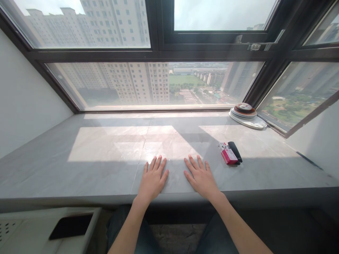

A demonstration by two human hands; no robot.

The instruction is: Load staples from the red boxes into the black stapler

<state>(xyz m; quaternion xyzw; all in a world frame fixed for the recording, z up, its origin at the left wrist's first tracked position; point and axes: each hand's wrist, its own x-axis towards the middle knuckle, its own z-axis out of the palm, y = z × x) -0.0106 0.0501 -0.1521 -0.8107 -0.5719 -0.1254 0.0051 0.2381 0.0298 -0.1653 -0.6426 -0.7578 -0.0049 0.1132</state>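
Observation:
My left hand (153, 178) lies flat, palm down, on the grey stone windowsill (106, 165), fingers stretched out and holding nothing. My right hand (200, 176) rests the same way a short gap to its right, fingers spread and empty. Both sit near the sill's front edge. To the right of my right hand lies a small red and white box (227, 154) with a black lighter-like object (235, 151) against its far side. Neither hand touches them.
A stack of round plates or discs (246, 114) sits at the sill's back right by the window frame (159, 53). A white unit with a dark slot (71, 225) stands below at the left. White walls close both ends.

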